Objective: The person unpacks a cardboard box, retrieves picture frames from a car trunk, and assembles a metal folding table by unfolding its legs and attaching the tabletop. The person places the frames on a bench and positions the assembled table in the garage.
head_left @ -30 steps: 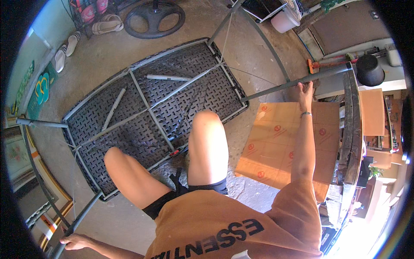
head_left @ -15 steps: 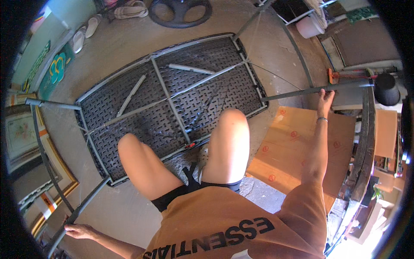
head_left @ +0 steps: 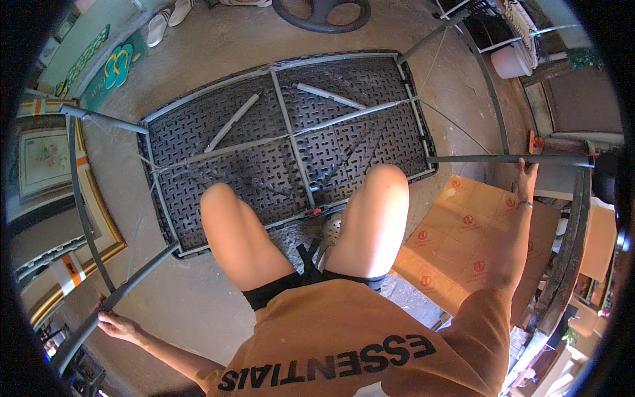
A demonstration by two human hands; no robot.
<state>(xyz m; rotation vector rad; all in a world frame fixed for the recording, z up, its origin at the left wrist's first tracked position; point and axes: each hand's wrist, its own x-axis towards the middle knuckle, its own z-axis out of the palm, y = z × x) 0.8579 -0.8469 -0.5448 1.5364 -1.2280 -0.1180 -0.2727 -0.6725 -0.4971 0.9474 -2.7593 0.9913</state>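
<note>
left hand: curled round left table leg | right hand: gripping right table leg | table: upside down on floor | cardboard: right of table

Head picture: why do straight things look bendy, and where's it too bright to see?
Head view: the wide fisheye lens bows the edges of the upturned table and leaves black corners; head view, lower right: glare washes out detail; head view, middle: strong light pales the right thigh, while the cardboard sheet darkens toward its right side.
</note>
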